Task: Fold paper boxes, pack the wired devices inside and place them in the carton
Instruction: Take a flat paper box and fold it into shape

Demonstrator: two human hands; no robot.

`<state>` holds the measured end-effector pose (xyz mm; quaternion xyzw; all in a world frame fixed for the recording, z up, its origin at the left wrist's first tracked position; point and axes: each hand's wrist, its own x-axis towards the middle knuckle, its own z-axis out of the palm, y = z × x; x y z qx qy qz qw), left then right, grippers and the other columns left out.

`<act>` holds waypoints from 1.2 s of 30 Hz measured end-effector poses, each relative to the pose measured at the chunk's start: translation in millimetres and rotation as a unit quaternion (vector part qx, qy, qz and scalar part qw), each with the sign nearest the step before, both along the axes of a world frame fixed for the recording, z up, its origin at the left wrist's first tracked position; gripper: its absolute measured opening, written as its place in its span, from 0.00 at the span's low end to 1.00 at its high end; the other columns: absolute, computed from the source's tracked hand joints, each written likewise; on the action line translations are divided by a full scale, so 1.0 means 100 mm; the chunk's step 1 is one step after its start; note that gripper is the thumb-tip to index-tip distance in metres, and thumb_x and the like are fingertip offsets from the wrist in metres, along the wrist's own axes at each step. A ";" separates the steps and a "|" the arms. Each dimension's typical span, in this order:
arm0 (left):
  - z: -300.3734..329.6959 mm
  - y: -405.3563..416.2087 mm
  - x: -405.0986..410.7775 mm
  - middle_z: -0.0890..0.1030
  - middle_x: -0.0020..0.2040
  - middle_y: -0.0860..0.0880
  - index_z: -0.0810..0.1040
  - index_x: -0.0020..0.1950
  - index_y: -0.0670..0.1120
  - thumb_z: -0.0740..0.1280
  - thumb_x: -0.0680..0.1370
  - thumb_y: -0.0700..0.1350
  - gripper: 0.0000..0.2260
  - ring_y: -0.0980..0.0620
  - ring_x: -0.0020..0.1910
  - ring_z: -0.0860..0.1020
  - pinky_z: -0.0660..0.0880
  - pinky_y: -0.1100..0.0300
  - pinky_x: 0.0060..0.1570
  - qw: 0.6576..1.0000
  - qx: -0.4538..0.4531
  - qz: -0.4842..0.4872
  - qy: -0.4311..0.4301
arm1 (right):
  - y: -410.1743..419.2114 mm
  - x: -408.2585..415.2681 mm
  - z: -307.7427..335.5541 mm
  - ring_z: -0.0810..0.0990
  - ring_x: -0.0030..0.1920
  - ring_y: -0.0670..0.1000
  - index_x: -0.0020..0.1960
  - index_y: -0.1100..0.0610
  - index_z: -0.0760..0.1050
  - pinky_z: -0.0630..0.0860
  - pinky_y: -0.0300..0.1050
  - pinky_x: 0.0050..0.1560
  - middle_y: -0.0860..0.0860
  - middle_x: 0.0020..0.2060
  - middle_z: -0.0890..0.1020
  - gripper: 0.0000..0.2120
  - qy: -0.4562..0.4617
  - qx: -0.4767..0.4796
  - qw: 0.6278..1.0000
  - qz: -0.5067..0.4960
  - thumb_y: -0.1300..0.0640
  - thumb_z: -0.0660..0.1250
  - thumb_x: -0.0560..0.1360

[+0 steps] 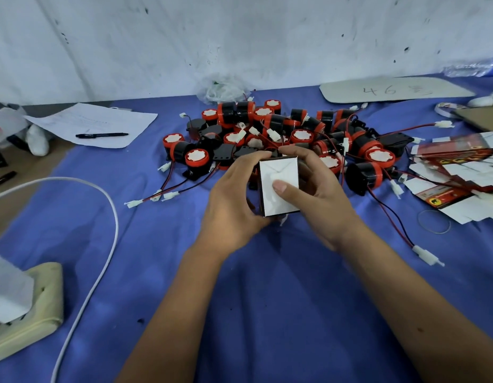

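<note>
A small paper box [278, 175] with a white flap facing me is held above the blue cloth, between both hands. My left hand [234, 197] grips its left side with curled fingers. My right hand [314, 189] wraps its right side, and its thumb presses on the white flap. Behind them lies a pile of black-and-red wired devices [281, 134] with red-black wires and white connectors. Several flat, unfolded red-and-white boxes [458, 172] lie at the right. No carton is in view.
The blue cloth [267, 286] covers the table. A white cable [101, 244] curves at the left beside a beige power strip [35, 308]. A paper sheet with a black pen [101, 134] lies back left. A loose wired connector [427, 257] and a rubber band [434, 221] lie right.
</note>
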<state>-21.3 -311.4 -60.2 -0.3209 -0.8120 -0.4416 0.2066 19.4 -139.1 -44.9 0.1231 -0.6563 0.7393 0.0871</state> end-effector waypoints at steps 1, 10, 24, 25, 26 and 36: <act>0.01 -0.01 0.00 0.76 0.67 0.59 0.71 0.73 0.52 0.82 0.65 0.48 0.38 0.60 0.66 0.75 0.71 0.69 0.62 1.000 0.002 0.004 0.017 | 0.02 0.00 0.01 0.81 0.61 0.53 0.70 0.54 0.71 0.82 0.51 0.56 0.53 0.60 0.82 0.24 0.002 0.019 1.000 0.004 0.63 0.71 0.76; 0.04 0.05 0.04 0.76 0.68 0.54 0.72 0.72 0.51 0.80 0.67 0.49 0.35 0.51 0.66 0.75 0.74 0.56 0.64 0.998 -0.014 0.011 0.064 | 0.04 -0.02 -0.03 0.81 0.59 0.50 0.70 0.56 0.70 0.81 0.49 0.55 0.50 0.58 0.82 0.24 0.036 0.085 0.994 -0.053 0.72 0.67 0.77; 0.14 -0.15 0.02 0.70 0.76 0.46 0.67 0.77 0.52 0.68 0.70 0.28 0.38 0.48 0.69 0.76 0.79 0.53 0.59 0.920 0.145 -0.232 -0.282 | -0.11 0.10 0.07 0.84 0.55 0.48 0.69 0.52 0.67 0.82 0.43 0.51 0.43 0.54 0.82 0.32 0.148 0.166 0.969 -0.106 0.61 0.78 0.71; 0.14 -0.18 0.02 0.71 0.76 0.44 0.68 0.76 0.52 0.67 0.71 0.30 0.36 0.45 0.68 0.77 0.79 0.50 0.59 0.881 0.193 -0.262 -0.343 | -0.13 0.10 0.05 0.82 0.57 0.45 0.70 0.50 0.66 0.80 0.42 0.53 0.39 0.56 0.80 0.32 0.177 0.235 0.948 -0.122 0.60 0.78 0.71; 0.15 -0.20 0.01 0.73 0.73 0.43 0.71 0.75 0.52 0.68 0.73 0.35 0.31 0.45 0.65 0.78 0.79 0.48 0.59 0.856 0.230 -0.271 -0.375 | -0.15 0.09 0.03 0.79 0.59 0.43 0.71 0.49 0.65 0.78 0.43 0.58 0.38 0.59 0.78 0.33 0.203 0.311 0.919 -0.135 0.59 0.77 0.72; -0.01 -0.03 -0.06 0.84 0.51 0.43 0.79 0.54 0.47 0.81 0.67 0.51 0.21 0.42 0.54 0.81 0.79 0.42 0.57 0.892 0.325 0.013 -0.314 | 0.05 0.07 0.07 0.78 0.53 0.55 0.58 0.63 0.79 0.75 0.49 0.53 0.54 0.52 0.81 0.14 0.333 0.292 0.855 -0.269 0.65 0.62 0.74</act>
